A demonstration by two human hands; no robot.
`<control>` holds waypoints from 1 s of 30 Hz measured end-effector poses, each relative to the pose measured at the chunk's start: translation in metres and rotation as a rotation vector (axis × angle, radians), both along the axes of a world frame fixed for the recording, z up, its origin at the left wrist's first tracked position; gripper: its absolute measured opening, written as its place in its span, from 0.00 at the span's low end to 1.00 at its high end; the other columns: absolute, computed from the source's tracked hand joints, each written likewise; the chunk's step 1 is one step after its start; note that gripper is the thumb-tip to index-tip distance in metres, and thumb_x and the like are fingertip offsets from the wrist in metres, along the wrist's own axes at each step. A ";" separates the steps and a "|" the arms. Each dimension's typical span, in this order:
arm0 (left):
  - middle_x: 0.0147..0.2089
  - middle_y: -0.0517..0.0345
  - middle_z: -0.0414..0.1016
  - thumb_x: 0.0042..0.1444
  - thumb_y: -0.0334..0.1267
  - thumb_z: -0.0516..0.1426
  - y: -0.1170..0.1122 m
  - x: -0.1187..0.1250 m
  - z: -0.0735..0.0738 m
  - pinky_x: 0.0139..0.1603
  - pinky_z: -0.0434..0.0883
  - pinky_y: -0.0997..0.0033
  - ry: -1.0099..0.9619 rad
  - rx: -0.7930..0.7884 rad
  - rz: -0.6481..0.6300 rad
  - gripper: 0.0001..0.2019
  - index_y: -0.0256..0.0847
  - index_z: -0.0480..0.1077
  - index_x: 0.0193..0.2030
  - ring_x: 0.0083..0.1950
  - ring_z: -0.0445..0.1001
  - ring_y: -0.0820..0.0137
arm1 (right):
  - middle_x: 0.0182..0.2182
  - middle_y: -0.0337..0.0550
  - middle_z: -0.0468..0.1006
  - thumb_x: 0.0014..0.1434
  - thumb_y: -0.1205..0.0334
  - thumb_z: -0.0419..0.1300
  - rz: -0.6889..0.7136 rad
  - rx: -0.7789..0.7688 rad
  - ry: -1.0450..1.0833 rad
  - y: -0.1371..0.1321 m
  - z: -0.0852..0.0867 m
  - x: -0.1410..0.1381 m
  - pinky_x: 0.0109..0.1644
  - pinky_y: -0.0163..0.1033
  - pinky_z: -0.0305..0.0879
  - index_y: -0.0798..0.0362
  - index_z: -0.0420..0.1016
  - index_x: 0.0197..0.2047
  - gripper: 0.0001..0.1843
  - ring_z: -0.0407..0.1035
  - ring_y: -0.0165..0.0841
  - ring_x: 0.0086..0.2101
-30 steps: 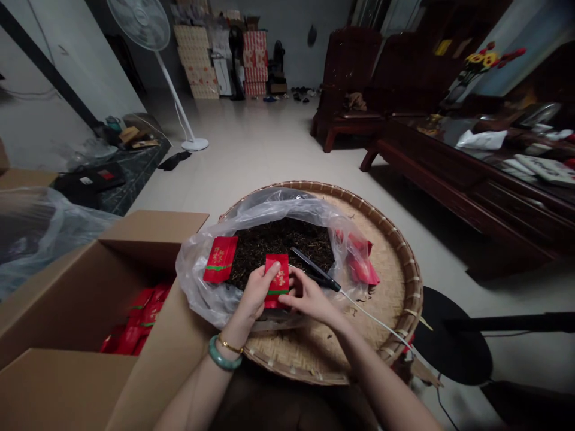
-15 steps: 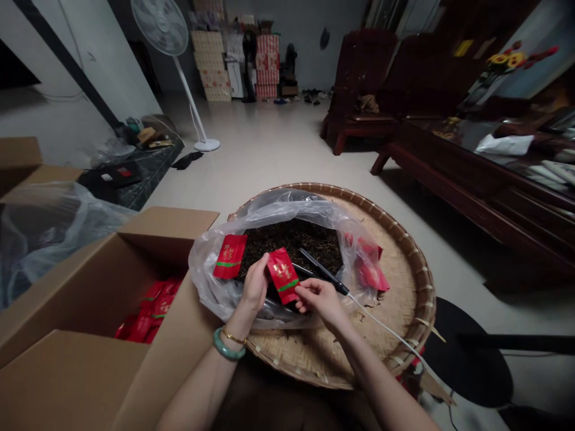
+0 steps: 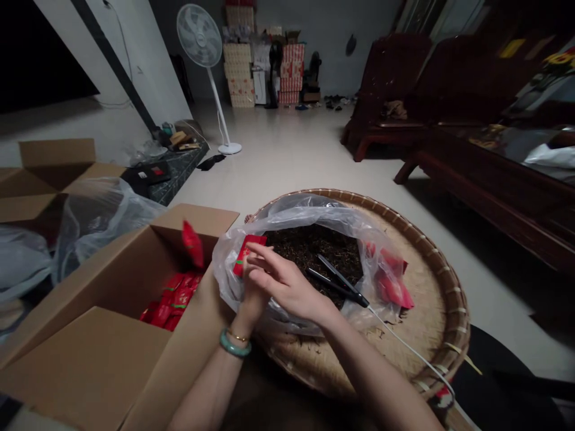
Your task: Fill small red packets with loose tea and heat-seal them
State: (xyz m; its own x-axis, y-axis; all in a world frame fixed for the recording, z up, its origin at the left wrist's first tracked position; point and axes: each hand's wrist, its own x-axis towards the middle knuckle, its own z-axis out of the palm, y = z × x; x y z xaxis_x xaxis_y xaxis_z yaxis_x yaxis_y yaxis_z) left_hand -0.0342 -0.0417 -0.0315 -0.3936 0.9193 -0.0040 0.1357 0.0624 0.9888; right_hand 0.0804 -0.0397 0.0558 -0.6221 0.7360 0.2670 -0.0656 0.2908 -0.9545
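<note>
A small red packet (image 3: 192, 244), blurred, is in the air above the open cardboard box (image 3: 197, 311), touched by neither hand. Inside the box lies a pile of similar red packets (image 3: 173, 302). My right hand (image 3: 291, 284) reaches across to the left with its fingers stretched out and nothing in them. Behind it, my left hand (image 3: 252, 302), with a green bangle at the wrist, is partly covered, so its fingers are hidden. Just beyond the hands, another red packet (image 3: 251, 242) lies on the clear plastic bag (image 3: 227, 293) of dark tea leaves (image 3: 296, 245). A black hair straightener (image 3: 344, 281) rests on the leaves, its jaws apart.
The bag stands on a round woven bamboo tray (image 3: 431, 275), with red packets (image 3: 390, 278) at its right side. A white cord (image 3: 404, 344) crosses the tray. Left of me are another cardboard box (image 3: 58, 152) and plastic bags; a white fan (image 3: 215, 108) stands farther back.
The red packet that both hands held has left them and is now over the box. My right hand has moved left and opened, crossing in front of my left. The view has turned left.
</note>
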 end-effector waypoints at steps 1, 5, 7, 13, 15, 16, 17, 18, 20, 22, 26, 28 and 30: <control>0.55 0.48 0.68 0.53 0.33 0.54 0.003 -0.012 0.000 0.56 0.62 0.59 0.080 0.027 0.034 0.14 0.40 0.70 0.47 0.60 0.61 0.55 | 0.52 0.42 0.72 0.61 0.54 0.54 -0.023 0.018 -0.014 0.002 -0.003 0.001 0.56 0.44 0.64 0.46 0.67 0.55 0.20 0.67 0.36 0.51; 0.46 0.39 0.73 0.54 0.36 0.53 0.018 -0.054 -0.007 0.54 0.62 0.50 0.836 -0.032 0.087 0.15 0.34 0.70 0.47 0.52 0.68 0.50 | 0.43 0.45 0.77 0.62 0.49 0.50 -0.236 -0.182 -0.106 0.008 -0.041 0.034 0.45 0.41 0.71 0.51 0.74 0.45 0.19 0.72 0.35 0.43; 0.41 0.40 0.74 0.54 0.38 0.54 0.023 -0.064 -0.012 0.51 0.64 0.52 0.940 -0.061 0.036 0.15 0.33 0.71 0.46 0.47 0.71 0.51 | 0.40 0.45 0.78 0.60 0.48 0.51 -0.276 -0.259 -0.150 0.008 -0.061 0.052 0.40 0.39 0.72 0.52 0.75 0.44 0.20 0.72 0.36 0.40; 0.41 0.43 0.75 0.51 0.38 0.57 0.028 -0.066 -0.014 0.48 0.67 0.57 0.994 0.002 0.117 0.17 0.35 0.72 0.47 0.43 0.72 0.54 | 0.36 0.43 0.79 0.60 0.53 0.52 -0.332 -0.127 -0.319 0.001 -0.085 0.073 0.40 0.39 0.70 0.52 0.75 0.42 0.15 0.73 0.35 0.38; 0.42 0.43 0.75 0.51 0.37 0.57 0.026 -0.064 -0.013 0.48 0.67 0.57 0.978 0.035 0.139 0.18 0.36 0.71 0.49 0.44 0.72 0.55 | 0.37 0.43 0.80 0.59 0.56 0.52 -0.343 -0.052 -0.389 -0.001 -0.088 0.075 0.41 0.40 0.69 0.51 0.76 0.41 0.14 0.73 0.36 0.37; 0.43 0.44 0.75 0.51 0.37 0.57 0.025 -0.064 -0.012 0.48 0.68 0.57 0.957 0.048 0.147 0.18 0.36 0.71 0.49 0.44 0.73 0.55 | 0.36 0.43 0.80 0.59 0.57 0.53 -0.341 -0.032 -0.428 -0.002 -0.090 0.076 0.41 0.40 0.68 0.51 0.76 0.40 0.13 0.74 0.36 0.37; 0.43 0.44 0.75 0.50 0.36 0.57 0.024 -0.063 -0.011 0.48 0.68 0.58 0.928 0.060 0.154 0.18 0.36 0.72 0.49 0.44 0.73 0.55 | 0.36 0.43 0.81 0.59 0.58 0.53 -0.338 -0.020 -0.471 -0.002 -0.091 0.078 0.41 0.41 0.68 0.51 0.77 0.39 0.13 0.74 0.37 0.36; 0.43 0.45 0.76 0.50 0.36 0.57 0.023 -0.063 -0.010 0.48 0.68 0.58 0.891 0.075 0.163 0.17 0.36 0.73 0.48 0.43 0.73 0.56 | 0.35 0.44 0.81 0.59 0.59 0.53 -0.339 -0.010 -0.514 -0.002 -0.093 0.081 0.40 0.41 0.68 0.51 0.77 0.38 0.12 0.74 0.37 0.35; 0.42 0.46 0.77 0.51 0.36 0.57 0.021 -0.061 -0.006 0.46 0.69 0.59 0.780 0.118 0.183 0.14 0.37 0.74 0.45 0.41 0.74 0.58 | 0.35 0.45 0.81 0.59 0.60 0.52 -0.360 0.029 -0.593 -0.001 -0.095 0.087 0.40 0.42 0.68 0.52 0.77 0.37 0.12 0.74 0.39 0.35; 0.40 0.48 0.78 0.51 0.37 0.57 0.017 -0.057 0.000 0.44 0.70 0.62 0.619 0.160 0.211 0.12 0.38 0.76 0.41 0.39 0.75 0.61 | 0.37 0.47 0.81 0.59 0.62 0.52 -0.395 0.092 -0.650 0.003 -0.096 0.093 0.43 0.43 0.67 0.52 0.77 0.38 0.12 0.74 0.40 0.37; 0.35 0.53 0.79 0.46 0.40 0.62 0.009 -0.041 0.013 0.42 0.72 0.68 0.232 0.178 0.222 0.11 0.37 0.77 0.35 0.37 0.76 0.65 | 0.38 0.48 0.80 0.60 0.64 0.52 -0.425 0.164 -0.687 0.011 -0.093 0.098 0.45 0.45 0.67 0.53 0.76 0.39 0.12 0.73 0.40 0.39; 0.33 0.55 0.79 0.42 0.40 0.64 0.004 -0.030 0.015 0.39 0.72 0.70 0.052 0.128 0.155 0.12 0.38 0.77 0.33 0.34 0.75 0.67 | 0.39 0.49 0.79 0.60 0.64 0.52 -0.478 0.172 -0.626 0.011 -0.088 0.096 0.47 0.45 0.67 0.54 0.76 0.40 0.12 0.73 0.40 0.40; 0.31 0.56 0.79 0.39 0.40 0.66 -0.001 -0.017 0.015 0.37 0.72 0.72 -0.085 0.060 0.066 0.12 0.37 0.76 0.32 0.32 0.75 0.69 | 0.43 0.50 0.77 0.61 0.62 0.52 -0.577 0.197 -0.497 0.009 -0.079 0.090 0.48 0.45 0.67 0.54 0.73 0.46 0.14 0.72 0.39 0.42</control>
